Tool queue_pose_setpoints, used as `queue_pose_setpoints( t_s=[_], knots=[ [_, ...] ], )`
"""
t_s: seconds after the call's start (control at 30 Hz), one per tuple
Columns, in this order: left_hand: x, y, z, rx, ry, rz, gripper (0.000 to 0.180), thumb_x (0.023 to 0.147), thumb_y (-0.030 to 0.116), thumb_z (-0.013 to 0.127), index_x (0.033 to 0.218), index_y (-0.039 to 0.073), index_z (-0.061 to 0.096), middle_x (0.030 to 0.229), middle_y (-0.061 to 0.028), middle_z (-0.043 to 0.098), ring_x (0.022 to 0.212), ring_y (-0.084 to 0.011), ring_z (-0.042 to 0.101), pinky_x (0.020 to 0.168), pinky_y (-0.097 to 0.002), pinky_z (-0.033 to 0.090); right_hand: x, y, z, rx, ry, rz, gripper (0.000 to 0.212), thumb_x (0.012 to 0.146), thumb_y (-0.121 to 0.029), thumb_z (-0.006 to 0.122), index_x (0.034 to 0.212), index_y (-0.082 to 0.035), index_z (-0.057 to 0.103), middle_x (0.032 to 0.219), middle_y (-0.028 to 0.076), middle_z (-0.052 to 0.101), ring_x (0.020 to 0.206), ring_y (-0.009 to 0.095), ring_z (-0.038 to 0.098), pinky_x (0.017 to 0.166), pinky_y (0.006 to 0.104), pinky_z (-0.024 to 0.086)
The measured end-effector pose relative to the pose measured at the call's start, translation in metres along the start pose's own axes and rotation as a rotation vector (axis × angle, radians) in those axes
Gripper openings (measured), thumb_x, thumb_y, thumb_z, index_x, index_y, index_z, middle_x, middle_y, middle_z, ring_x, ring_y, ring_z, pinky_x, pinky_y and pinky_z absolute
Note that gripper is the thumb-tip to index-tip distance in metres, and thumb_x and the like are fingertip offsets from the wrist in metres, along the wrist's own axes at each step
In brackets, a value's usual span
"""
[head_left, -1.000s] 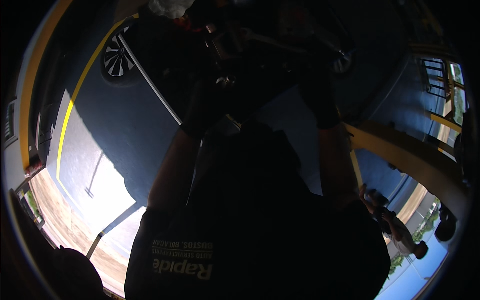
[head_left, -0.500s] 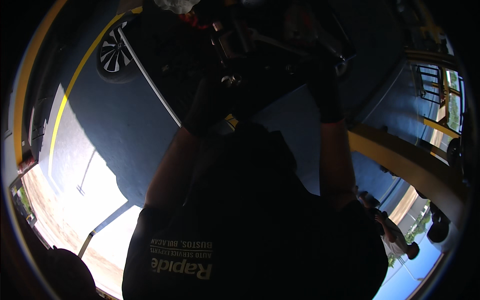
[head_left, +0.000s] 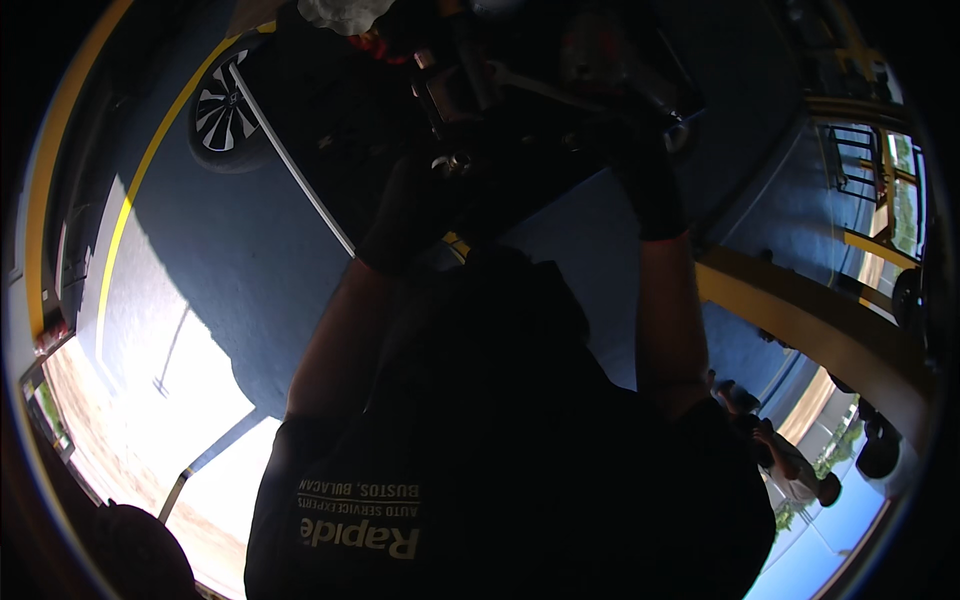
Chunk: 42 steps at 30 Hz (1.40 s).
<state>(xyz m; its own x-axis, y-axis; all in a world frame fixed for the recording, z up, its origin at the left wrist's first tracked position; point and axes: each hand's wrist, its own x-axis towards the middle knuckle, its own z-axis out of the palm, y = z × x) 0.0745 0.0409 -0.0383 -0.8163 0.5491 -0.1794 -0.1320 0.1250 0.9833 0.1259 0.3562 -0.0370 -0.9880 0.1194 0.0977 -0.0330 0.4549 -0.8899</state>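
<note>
Both my hands wear dark gloves and reach up into deep shadow under a dark vehicle underbody (head_left: 340, 150). My left hand (head_left: 410, 195) is beside a small shiny rounded metal piece (head_left: 452, 162); its fingers are lost in the dark, and whether it grips the piece cannot be seen. Further right, my right hand (head_left: 635, 150) is raised at the end of a long metal bar with a forked, wrench-like head (head_left: 498, 72). The bar's end runs into shadow near that hand, and a grip on it cannot be made out. A pale metal part (head_left: 424, 62) shows above my left hand.
A wheel with a spoked rim (head_left: 228, 115) is at upper left, beside a pale straight strip (head_left: 295, 165). A yellow beam (head_left: 800, 310) crosses the right side. Another person (head_left: 790, 465) shows at lower right. The blue floor (head_left: 250, 270) carries a yellow line (head_left: 115, 240).
The view has shifted slightly, so the underbody parts appear a little further left and lower. Both hands stay raised in nearly the same places.
</note>
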Motion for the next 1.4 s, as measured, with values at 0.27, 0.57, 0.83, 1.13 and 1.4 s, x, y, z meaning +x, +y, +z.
queue_pose_setpoints(
  t_s=[0.27, 0.57, 0.83, 1.13, 1.4],
  knots=[
    [-0.003, -0.008, -0.005, 0.054, 0.058, -0.026, 0.018, 0.102, 0.012, 0.061, 0.115, 0.002, 0.068, 0.089, -0.0028, 0.069, 0.074, -0.0089, 0.069, 0.060, -0.0243, 0.055, -0.013, -0.045, 0.032, -0.789, 0.108, -0.418, 0.025, 0.095, -0.008, 0.069, 0.119, -0.005, 0.070, 0.116, 0.011, 0.071, 0.108, 0.024, 0.069, 0.093, 0.0350, 0.057],
    [-0.009, -0.009, -0.006, -0.020, 0.080, -0.057, 0.018, 0.101, 0.013, 0.063, 0.115, 0.001, 0.067, 0.089, -0.0023, 0.068, 0.076, -0.0076, 0.066, 0.059, -0.0248, 0.053, -0.007, -0.044, 0.084, -0.805, 0.237, -0.571, 0.034, 0.090, -0.009, 0.073, 0.124, -0.008, 0.072, 0.118, 0.013, 0.072, 0.108, 0.030, 0.070, 0.095, 0.0415, 0.057],
    [-0.003, -0.008, 0.001, -0.023, 0.097, -0.007, 0.020, 0.098, 0.011, 0.068, 0.115, 0.001, 0.067, 0.092, -0.0056, 0.070, 0.077, -0.0111, 0.069, 0.062, -0.0271, 0.054, -0.026, -0.012, 0.085, -1.157, 0.078, -0.436, 0.035, 0.094, -0.008, 0.065, 0.129, -0.007, 0.067, 0.123, 0.014, 0.069, 0.112, 0.033, 0.067, 0.099, 0.0470, 0.053],
    [0.001, -0.013, -0.003, 0.070, 0.079, -0.055, 0.014, 0.095, 0.015, 0.075, 0.103, 0.004, 0.073, 0.083, -0.0034, 0.071, 0.073, -0.0104, 0.070, 0.062, -0.0254, 0.055, -0.029, -0.042, 0.093, -0.804, 0.088, -0.332, 0.035, 0.091, -0.012, 0.067, 0.126, -0.010, 0.068, 0.123, 0.013, 0.067, 0.111, 0.036, 0.066, 0.096, 0.0472, 0.054],
    [0.001, -0.003, 0.000, 0.029, 0.095, -0.007, 0.017, 0.095, 0.014, 0.074, 0.108, 0.003, 0.071, 0.091, -0.0053, 0.071, 0.078, -0.0123, 0.070, 0.064, -0.0258, 0.056, -0.030, -0.034, 0.064, -0.830, 0.251, -0.339, 0.025, 0.093, -0.017, 0.072, 0.117, -0.010, 0.072, 0.109, 0.009, 0.072, 0.098, 0.029, 0.071, 0.086, 0.0423, 0.057]
  ],
)
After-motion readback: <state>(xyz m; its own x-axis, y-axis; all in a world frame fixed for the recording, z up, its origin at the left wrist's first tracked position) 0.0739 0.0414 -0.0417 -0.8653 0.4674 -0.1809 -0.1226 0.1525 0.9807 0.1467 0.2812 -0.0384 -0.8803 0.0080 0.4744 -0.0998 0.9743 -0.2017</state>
